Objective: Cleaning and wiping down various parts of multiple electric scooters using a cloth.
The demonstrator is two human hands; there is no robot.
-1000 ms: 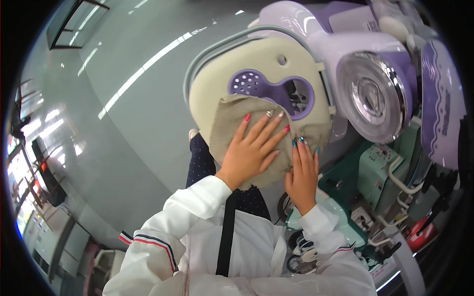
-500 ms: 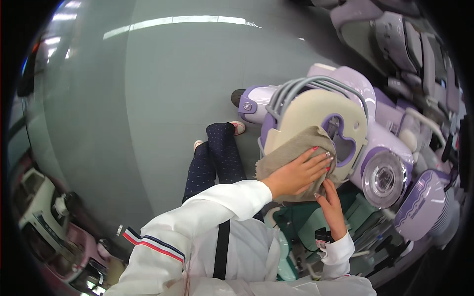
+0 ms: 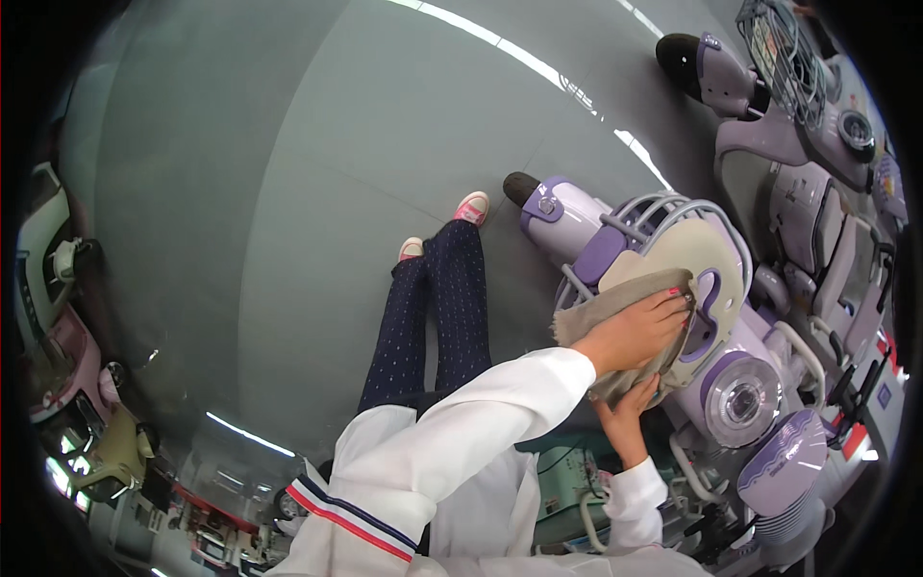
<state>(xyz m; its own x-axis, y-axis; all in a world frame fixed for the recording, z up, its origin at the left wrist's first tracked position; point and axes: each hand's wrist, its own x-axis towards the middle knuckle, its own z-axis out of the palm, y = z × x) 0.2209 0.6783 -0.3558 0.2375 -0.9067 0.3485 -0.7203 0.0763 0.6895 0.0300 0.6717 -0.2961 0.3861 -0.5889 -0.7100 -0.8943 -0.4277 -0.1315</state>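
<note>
Taupe cloth [image 3: 604, 306] under flat, unclenched left hand [image 3: 637, 331], right hand [image 3: 630, 412] at edge, grip unclear

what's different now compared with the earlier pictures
As the view turned, the cream panel, grey-brown cloth, left hand and right hand shifted right in the picture; the pink shoes show more fully. The cloth still partly covers the panel, left hand on top.

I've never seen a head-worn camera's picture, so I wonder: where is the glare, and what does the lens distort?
Head view: bright streaks of reflected light cross the grey floor; head view: the round lamp glints; head view: corners go black and the floor's seam curves; head view: the left hand and cloth look fairly clear.
</note>
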